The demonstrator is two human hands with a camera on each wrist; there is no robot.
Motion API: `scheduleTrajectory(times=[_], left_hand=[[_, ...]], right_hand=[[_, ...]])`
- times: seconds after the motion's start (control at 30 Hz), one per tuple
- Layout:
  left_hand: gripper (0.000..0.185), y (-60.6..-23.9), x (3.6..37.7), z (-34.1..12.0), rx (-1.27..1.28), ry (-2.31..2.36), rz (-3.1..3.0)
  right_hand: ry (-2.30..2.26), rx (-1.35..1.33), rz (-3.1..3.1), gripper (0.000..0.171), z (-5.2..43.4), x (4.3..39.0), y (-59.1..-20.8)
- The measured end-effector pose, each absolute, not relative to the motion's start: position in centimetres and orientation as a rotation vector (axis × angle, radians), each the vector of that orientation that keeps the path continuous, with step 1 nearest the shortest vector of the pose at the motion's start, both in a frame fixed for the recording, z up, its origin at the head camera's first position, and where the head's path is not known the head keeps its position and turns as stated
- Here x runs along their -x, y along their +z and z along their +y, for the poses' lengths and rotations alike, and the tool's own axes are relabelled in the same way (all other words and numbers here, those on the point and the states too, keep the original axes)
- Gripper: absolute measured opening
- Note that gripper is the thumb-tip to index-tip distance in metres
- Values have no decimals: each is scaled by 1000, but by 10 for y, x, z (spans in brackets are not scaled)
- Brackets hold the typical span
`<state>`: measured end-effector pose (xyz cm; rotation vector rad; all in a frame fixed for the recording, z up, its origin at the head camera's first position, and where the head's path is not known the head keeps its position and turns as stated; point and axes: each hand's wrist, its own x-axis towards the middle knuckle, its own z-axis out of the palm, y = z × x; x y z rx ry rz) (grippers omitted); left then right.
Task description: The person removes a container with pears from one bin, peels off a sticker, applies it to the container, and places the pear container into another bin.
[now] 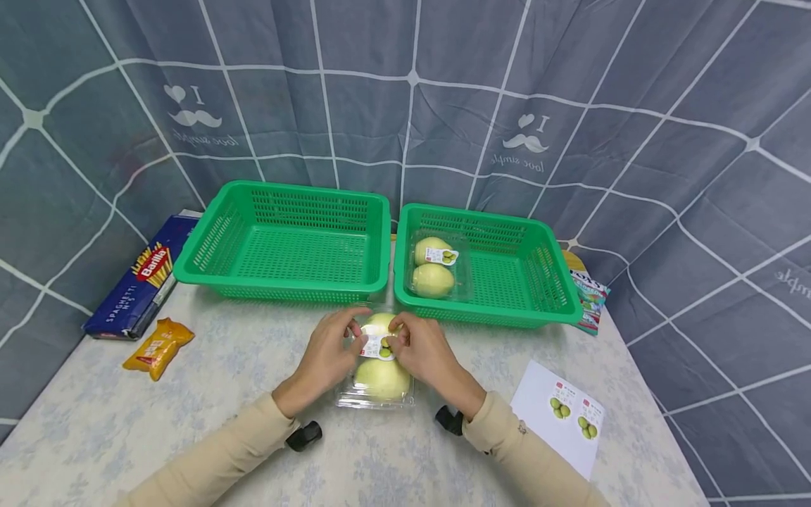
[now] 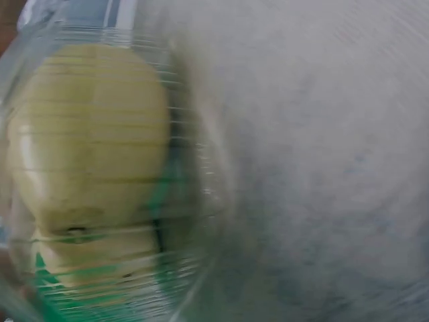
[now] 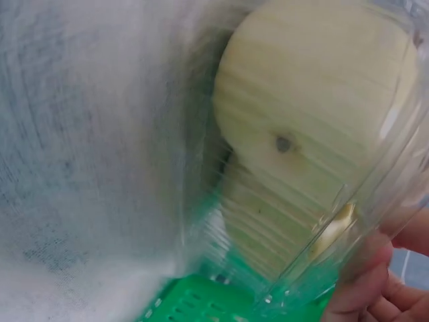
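Observation:
A clear plastic clamshell box (image 1: 375, 404) holding two pale yellow-green fruits (image 1: 382, 380) lies on the table in front of the baskets. Across its lid is a white sticker label (image 1: 374, 347) printed with green fruit. My left hand (image 1: 329, 352) pinches the label's left end between thumb and curled fingers. At the other end, my right hand (image 1: 426, 352) pinches it the same way, fingertips close over the lid. Both wrist views look through the box's ribbed side at the fruits (image 2: 90, 134) (image 3: 315, 80); the label is hidden there.
Behind stand two green baskets, the left one (image 1: 285, 287) and the right one (image 1: 488, 313), which holds another labelled fruit box (image 1: 434, 266). Left lie a spaghetti box (image 1: 136, 289) and an orange snack packet (image 1: 158, 348). Right are a sticker sheet (image 1: 551, 422) and a teal packet (image 1: 592, 303).

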<state>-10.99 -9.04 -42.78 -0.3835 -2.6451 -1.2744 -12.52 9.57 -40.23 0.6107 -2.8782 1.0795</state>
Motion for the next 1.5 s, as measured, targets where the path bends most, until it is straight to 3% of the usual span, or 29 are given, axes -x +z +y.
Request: scheduleTrajectory(times=[0.1, 0.33, 0.67, 1.5], left_hand=[[37, -432, 109, -89, 395, -1177, -2611], [33, -436, 109, -90, 432, -1144, -2580], [12, -443, 108, -101, 459, -1289, -2571], [16, -448, 95, -106, 511, -1332, -2573]], right_hand=[[1123, -557, -2893, 11, 99, 126, -405], [1268, -335, -2922, 36, 113, 131, -421], [1510, -277, -2880, 30, 119, 133, -428], [1654, -293, -2805, 28, 122, 131, -432]])
